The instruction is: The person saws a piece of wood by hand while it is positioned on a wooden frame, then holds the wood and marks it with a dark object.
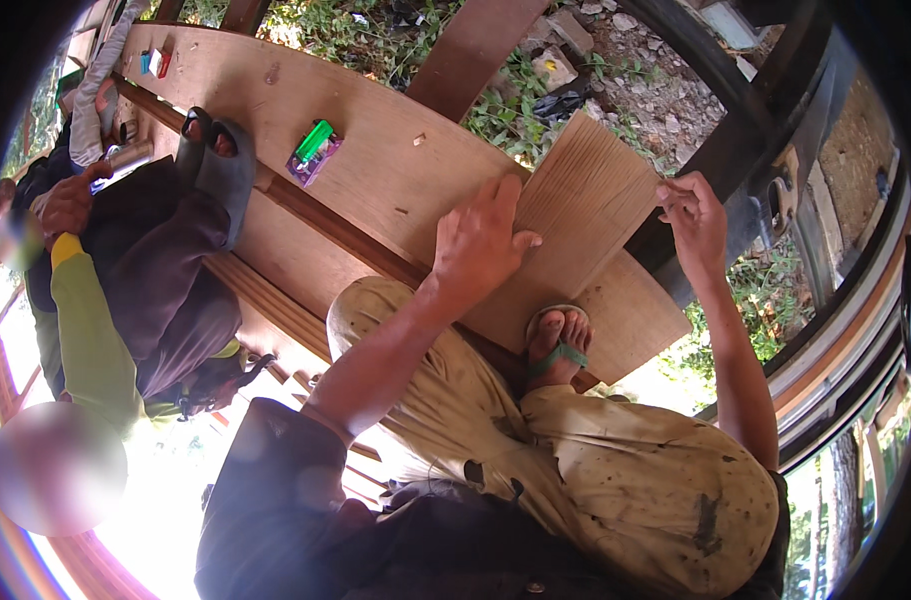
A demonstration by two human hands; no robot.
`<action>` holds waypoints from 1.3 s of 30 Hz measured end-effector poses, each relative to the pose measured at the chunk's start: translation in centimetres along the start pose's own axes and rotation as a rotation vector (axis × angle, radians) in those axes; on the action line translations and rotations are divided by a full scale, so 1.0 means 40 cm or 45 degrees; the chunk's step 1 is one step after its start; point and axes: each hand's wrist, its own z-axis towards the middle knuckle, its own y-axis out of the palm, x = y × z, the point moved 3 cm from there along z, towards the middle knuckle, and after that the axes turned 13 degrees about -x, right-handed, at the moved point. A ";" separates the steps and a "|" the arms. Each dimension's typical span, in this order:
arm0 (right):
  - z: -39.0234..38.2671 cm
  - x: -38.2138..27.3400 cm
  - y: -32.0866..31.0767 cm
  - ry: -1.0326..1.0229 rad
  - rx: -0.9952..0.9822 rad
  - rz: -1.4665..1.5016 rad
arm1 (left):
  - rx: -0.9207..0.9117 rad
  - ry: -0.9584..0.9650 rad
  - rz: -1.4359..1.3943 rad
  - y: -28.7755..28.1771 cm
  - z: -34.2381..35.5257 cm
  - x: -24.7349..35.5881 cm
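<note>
A flat wooden board (597,190) lies slanting across a long curved plank (375,175). My left hand (480,240) is at the board's left edge, its thumb apart from the fingers and nothing seen in its grasp. Beside the board's right corner, my right hand (693,215) has its fingers bent together. Whether something small sits between those fingertips is too fine to see. My foot in a green-strapped sandal (558,345) rests at the board's lower end.
On the plank are a green lighter on a purple pack (315,150) and, farther left, a small red-and-white pack (159,63). Another person (145,240) sits at the left. Dark beams (765,110) stand at the right, over rubble (655,70) and weeds.
</note>
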 end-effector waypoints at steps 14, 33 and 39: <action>-0.063 -0.022 0.005 -0.051 -0.006 -0.158 | -0.078 -0.033 0.265 0.023 -0.003 0.022; -0.154 -0.068 -0.178 -0.417 0.680 -1.018 | 0.155 -0.100 -0.002 -0.016 0.051 -0.021; -0.134 0.048 -0.359 0.032 0.754 -1.076 | 0.124 -0.056 -0.117 -0.029 0.057 0.008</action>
